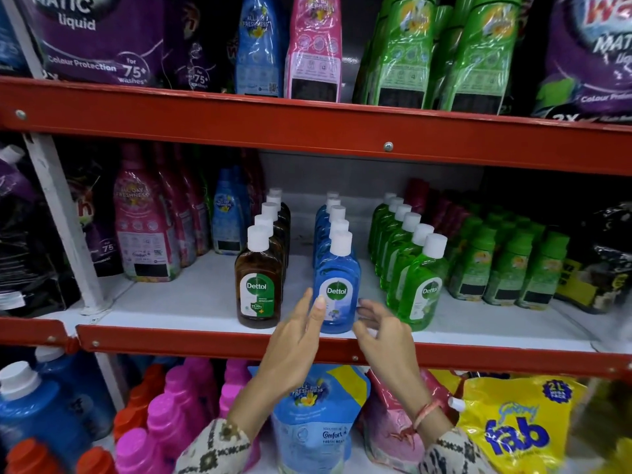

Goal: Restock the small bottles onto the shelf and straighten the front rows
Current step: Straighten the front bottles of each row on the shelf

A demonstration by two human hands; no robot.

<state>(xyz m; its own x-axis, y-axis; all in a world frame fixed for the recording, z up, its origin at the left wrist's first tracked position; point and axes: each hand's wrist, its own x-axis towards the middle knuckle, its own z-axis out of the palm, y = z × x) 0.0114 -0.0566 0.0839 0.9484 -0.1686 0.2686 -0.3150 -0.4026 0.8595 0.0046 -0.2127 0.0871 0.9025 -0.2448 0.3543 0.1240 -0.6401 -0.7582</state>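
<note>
Three rows of small white-capped Dettol bottles run front to back on the white middle shelf (191, 299): a brown row led by the brown bottle (259, 285), a blue row led by the blue bottle (338, 285), a green row led by the green bottle (419, 295). My left hand (297, 340) is open, its thumb tip at the blue bottle's left side. My right hand (383, 326) is open with curled fingers at that bottle's lower right. Neither hand clasps the bottle.
Red shelf rails (205, 343) edge each level. Pink refill bottles (143, 230) stand left of the rows, small green bottles (506, 268) to the right. Below are a blue Comfort pouch (318, 425), a yellow fab pouch (519, 425) and magenta bottles (171, 412).
</note>
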